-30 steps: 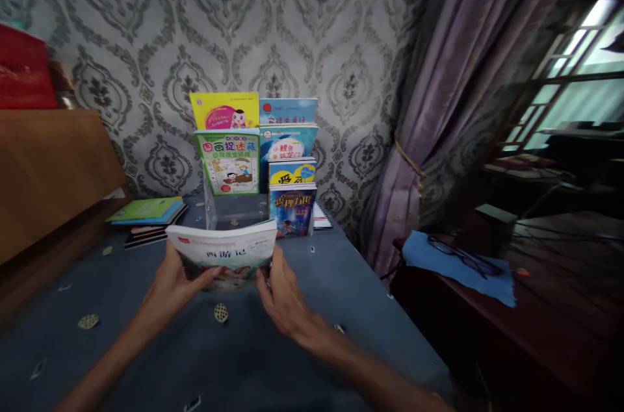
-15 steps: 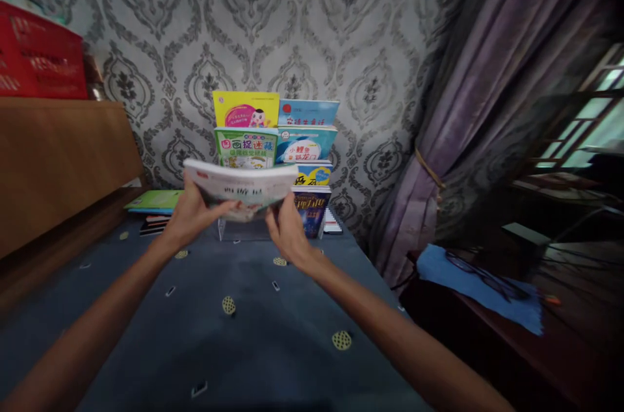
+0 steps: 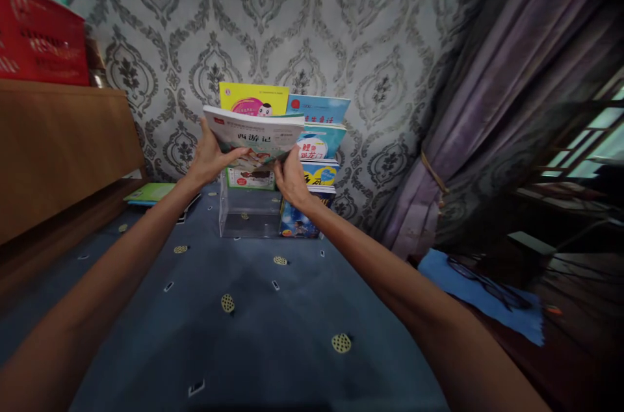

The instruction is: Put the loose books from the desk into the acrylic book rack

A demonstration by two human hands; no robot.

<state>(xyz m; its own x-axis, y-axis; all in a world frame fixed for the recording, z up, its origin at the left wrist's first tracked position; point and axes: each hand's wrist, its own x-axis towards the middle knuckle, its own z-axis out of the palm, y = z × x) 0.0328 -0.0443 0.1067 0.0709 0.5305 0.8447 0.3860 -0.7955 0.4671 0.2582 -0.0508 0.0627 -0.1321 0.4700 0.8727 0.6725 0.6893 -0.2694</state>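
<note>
Black writing on the thick paperback [image 3: 258,132] says 西游记, and a blue book [image 3: 319,142] behind shows 鲤鱼跳龙门. Both arms reach forward. The fingers of the left hand [image 3: 209,155] and right hand [image 3: 291,178] grip the paperback's sides. It is pale on top, with a picture lower down, held tilted before a clear plastic rack [image 3: 258,226].

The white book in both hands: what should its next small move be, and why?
Probably ease the white book down toward the lower left of the transparent rack. The left hand and right hand grip its sides, raised in front of the green book. Lower down, no book shows on the rack's left, but a dark blue book stands at its right.
</note>
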